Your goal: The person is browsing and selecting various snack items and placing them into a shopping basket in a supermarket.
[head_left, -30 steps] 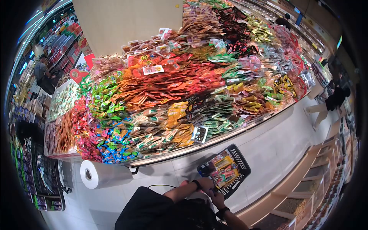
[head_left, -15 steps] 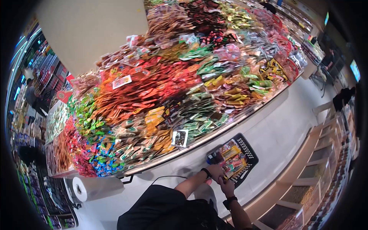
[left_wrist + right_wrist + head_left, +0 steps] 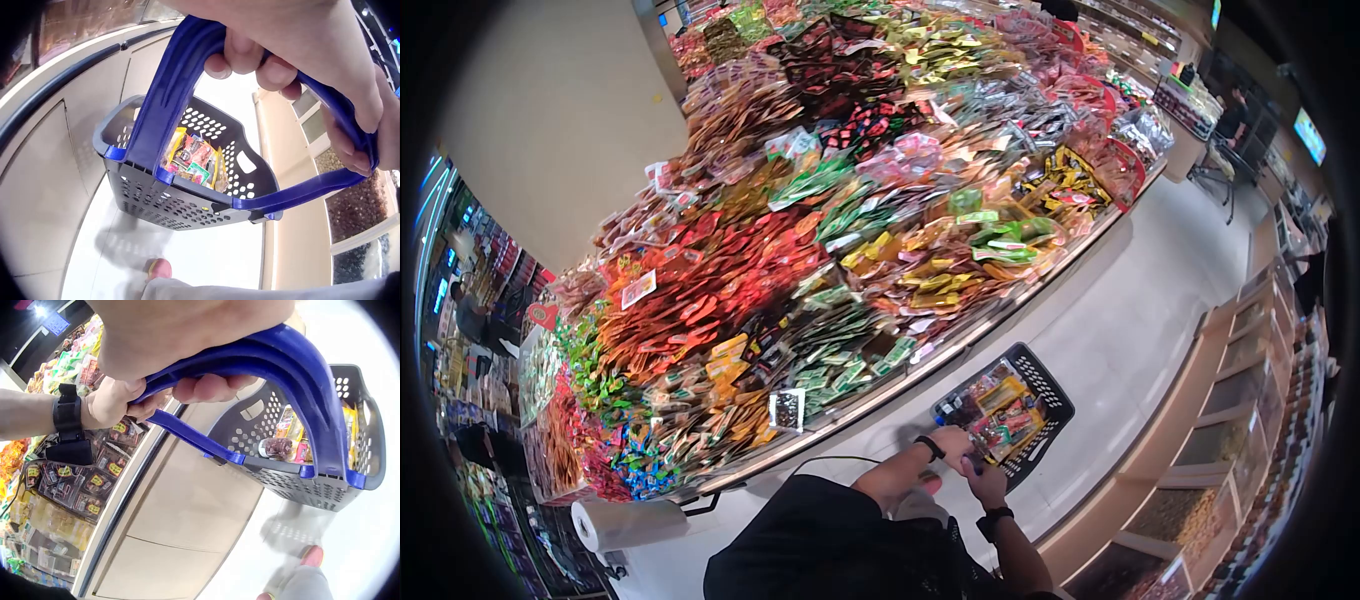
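Both hands hold the blue handles [image 3: 164, 94] of a dark grey perforated shopping basket [image 3: 159, 203]. The left hand [image 3: 948, 445] has its fingers curled round the handle, seen close at the top of the left wrist view. Beside it the right hand [image 3: 988, 486] grips the handle too, its fingertips wrapped under the blue bar in the right wrist view. In the basket lie several colourful snack packets [image 3: 195, 153] and a clear container with dark red contents [image 3: 278, 448]. The basket hangs in front of the person, above the pale floor.
A long display [image 3: 920, 385] heaped with wrapped snacks runs along the left and ahead. Bulk bins [image 3: 1180, 515] line the right side of the aisle [image 3: 1140, 310]. A roll of plastic bags [image 3: 625, 525] hangs at the display's near left end. Other people stand farther off.
The head view has turned right and moved along the display, so the snack piles shift left in view. Both hands keep hold of the basket's handles throughout.
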Available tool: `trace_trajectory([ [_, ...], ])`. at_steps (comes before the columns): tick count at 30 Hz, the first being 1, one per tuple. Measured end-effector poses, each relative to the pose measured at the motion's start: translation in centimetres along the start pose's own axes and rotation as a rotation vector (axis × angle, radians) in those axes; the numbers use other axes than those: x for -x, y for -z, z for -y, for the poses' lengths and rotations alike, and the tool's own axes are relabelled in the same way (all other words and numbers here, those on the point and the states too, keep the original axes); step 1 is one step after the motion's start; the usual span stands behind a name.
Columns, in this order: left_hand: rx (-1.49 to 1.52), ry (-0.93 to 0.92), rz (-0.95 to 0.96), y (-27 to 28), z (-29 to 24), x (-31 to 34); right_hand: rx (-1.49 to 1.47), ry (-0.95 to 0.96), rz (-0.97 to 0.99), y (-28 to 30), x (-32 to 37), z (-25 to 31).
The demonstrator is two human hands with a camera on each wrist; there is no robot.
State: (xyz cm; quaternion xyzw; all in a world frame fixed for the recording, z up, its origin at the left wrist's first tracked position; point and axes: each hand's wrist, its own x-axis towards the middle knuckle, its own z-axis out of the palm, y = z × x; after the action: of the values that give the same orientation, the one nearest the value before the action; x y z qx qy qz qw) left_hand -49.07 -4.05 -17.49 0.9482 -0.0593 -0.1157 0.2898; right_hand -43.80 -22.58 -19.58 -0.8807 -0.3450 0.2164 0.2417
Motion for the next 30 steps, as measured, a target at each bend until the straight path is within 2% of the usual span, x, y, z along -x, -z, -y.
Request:
trace_trajectory([
  [5,-0.050,0.055,0.079,1.3,0.6,-4.8,0.003,0.015,-0.051,2.9,-3.2,-1.6],
  [10,-0.049,0.027,0.043,2.5,1.2,-9.1,0.001,0.028,-0.067,5.7,-6.6,-3.2],
  [13,-0.070,0.002,0.025,2.5,2.2,-12.2,-0.031,-0.027,-0.005,7.6,-8.7,-4.2],
  [15,-0.073,-0.006,0.015,3.1,2.3,-14.2,-0.025,-0.019,-0.089,8.2,-10.0,-5.3],
  [19,-0.064,0.014,0.028,5.6,1.9,-18.3,-0.018,-0.042,-0.102,10.2,-13.3,-7.9],
  [30,-0.017,-0.070,-0.003,10.2,4.5,-30.5,0.081,-0.053,-0.095,16.2,-23.4,-13.9],
])
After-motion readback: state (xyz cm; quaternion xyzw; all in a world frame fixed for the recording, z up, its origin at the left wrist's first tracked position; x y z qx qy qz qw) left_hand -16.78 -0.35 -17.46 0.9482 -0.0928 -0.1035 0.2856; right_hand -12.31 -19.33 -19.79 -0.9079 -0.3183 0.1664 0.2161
